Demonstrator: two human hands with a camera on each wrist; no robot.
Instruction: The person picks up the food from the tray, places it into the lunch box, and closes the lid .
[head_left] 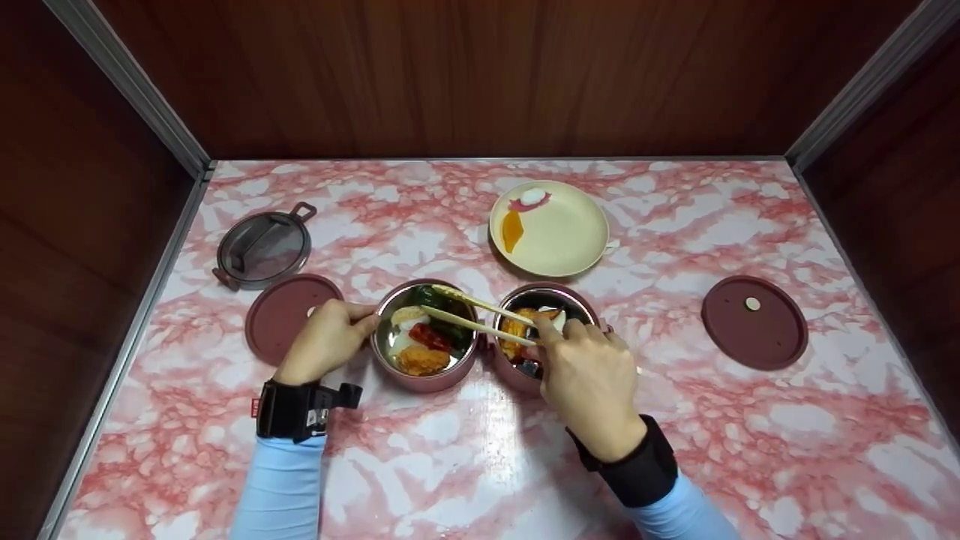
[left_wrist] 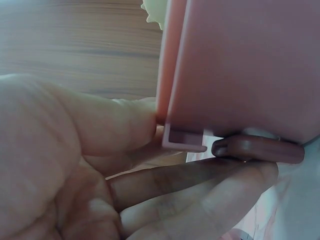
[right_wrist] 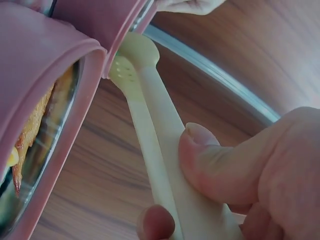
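My left hand [head_left: 322,341] pinches the left side of a pink steel-lined lunch pot [head_left: 425,383], thumb at its rim and fingers by a small latch [left_wrist: 265,149]. In this pot lie a dark green piece [head_left: 424,295], a red piece [head_left: 429,337], a browned fried piece [head_left: 422,361] and pale slices. My right hand [head_left: 592,375] grips cream tongs [right_wrist: 162,110] between thumb and fingers. The tongs' perforated, rounded ends reach into the left pot, at the green piece. Below that hand stands a second pink pot [head_left: 517,379] with browned chicken pieces [head_left: 513,330] inside, partly covered by the hand.
A cream plate [head_left: 566,232] with an orange piece and a white-and-pink piece stands behind the pots. Dark red lids lie left [head_left: 274,322] and right [head_left: 754,330]. At the back left is a clear lid [head_left: 262,247] with handles. Wooden walls enclose the marbled table.
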